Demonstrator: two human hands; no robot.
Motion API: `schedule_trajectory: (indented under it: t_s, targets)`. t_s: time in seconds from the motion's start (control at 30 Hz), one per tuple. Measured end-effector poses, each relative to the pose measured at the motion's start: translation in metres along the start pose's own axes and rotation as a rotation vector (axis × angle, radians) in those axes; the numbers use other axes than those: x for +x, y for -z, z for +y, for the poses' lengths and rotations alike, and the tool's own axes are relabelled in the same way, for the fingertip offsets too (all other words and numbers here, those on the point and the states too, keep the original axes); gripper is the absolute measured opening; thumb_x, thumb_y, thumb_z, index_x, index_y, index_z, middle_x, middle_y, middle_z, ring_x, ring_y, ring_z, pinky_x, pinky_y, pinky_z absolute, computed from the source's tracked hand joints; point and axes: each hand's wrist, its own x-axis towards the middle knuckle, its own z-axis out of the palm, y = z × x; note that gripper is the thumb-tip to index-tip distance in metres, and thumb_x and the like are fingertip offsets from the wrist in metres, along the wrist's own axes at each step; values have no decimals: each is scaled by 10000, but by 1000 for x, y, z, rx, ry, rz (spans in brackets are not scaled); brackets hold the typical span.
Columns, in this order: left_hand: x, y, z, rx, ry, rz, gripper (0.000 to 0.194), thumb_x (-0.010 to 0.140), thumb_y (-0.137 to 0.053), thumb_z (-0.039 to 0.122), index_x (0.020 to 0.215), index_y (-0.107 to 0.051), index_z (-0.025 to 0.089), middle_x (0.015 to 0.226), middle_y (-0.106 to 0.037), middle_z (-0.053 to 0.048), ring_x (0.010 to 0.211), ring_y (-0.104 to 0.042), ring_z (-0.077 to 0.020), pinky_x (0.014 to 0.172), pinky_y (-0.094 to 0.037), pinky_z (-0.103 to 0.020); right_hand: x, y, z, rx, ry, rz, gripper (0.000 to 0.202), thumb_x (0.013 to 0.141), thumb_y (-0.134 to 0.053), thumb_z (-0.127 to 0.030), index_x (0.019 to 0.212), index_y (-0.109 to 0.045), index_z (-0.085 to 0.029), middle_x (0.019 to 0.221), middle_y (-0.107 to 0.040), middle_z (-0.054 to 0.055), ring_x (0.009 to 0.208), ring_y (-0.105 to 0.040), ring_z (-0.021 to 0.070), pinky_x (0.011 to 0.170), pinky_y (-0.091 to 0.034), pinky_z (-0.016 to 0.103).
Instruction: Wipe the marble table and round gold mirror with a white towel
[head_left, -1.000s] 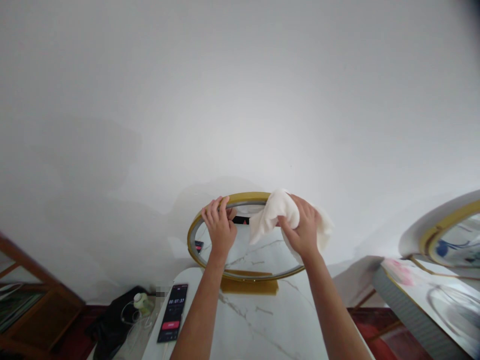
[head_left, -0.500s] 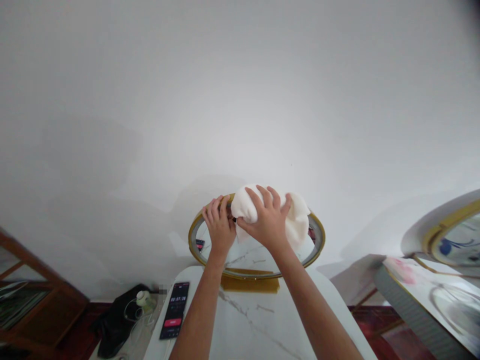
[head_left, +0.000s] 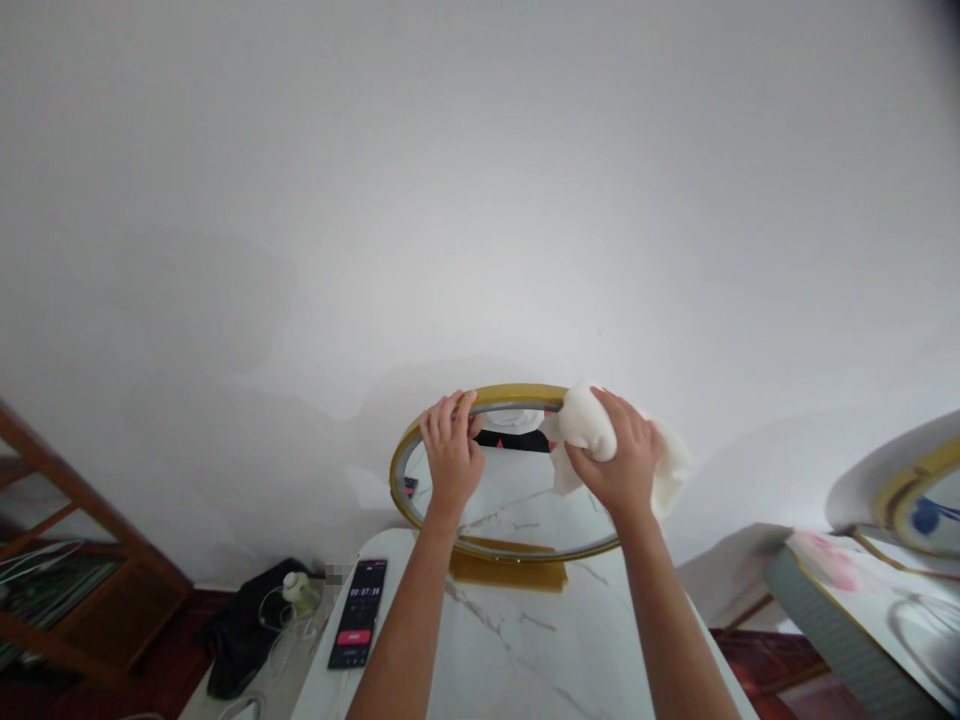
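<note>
Left hand (head_left: 451,462) grips mirror (head_left: 517,500) rim; right hand (head_left: 619,464) clutches cloth (head_left: 585,422); phone (head_left: 360,612) reads 00:07:39

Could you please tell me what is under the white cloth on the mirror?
The white cloth lies against the upper right of the mirror, over its gold frame. The right hand presses it there. The glass and rim beneath it are covered and cannot be seen.
</note>
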Motion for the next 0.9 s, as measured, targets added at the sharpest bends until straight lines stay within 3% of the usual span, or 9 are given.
schedule_trajectory:
  t_s: [0.13,0.23,0.4,0.57,0.7,0.9]
  targets:
    - [1,9,-7,-102,-39,-61,751,674,-416,35,1387,-311,245,1417,-389,-50,1318,-311,-238,1110,-186,-486,-4,-2,14,12,-11,16,641,733,-574,-393,1329,-373,-273,1292,-489,86,1185,-427,319,987,-249,504]
    - [-9,17,-25,-197,3,-41,774,685,-413,45,1414,-246,246,1436,-363,-44,1337,-284,-218,1121,-195,-454,-4,-4,14,-9,22,8,646,727,-576,-394,1329,-373,-276,1320,-466,77,1203,-408,314,996,-244,502]
    - [-58,16,-82,-229,281,124,748,695,-461,72,1404,-260,200,1427,-328,-101,1334,-274,-237,1120,-192,-451,-8,-8,8,-41,70,37,656,735,-574,-370,1348,-364,-263,1387,-400,93,1248,-366,336,1021,-199,553]
    - [-116,-1,-131,-407,629,87,644,717,-497,155,1341,-354,225,1303,-446,-90,1227,-419,-239,1049,-320,-452,-15,-17,-10,-96,184,29,667,740,-588,-362,1363,-363,-288,1443,-331,84,1291,-309,360,1041,-126,610]
    - [-135,-6,-138,-499,642,-7,635,703,-511,166,1318,-385,259,1333,-436,-69,1251,-400,-236,1014,-367,-420,-18,-30,-38,-104,348,-50,691,741,-589,-328,1383,-333,-327,1466,-303,61,1317,-267,369,1035,-68,658]
    - [-130,-1,-128,-452,591,-29,609,760,-515,197,1344,-349,229,1311,-429,-98,1268,-366,-233,1047,-311,-452,-18,-49,-81,-72,544,-221,751,738,-595,-270,1411,-265,-323,1480,-268,36,1358,-196,321,1054,4,653]
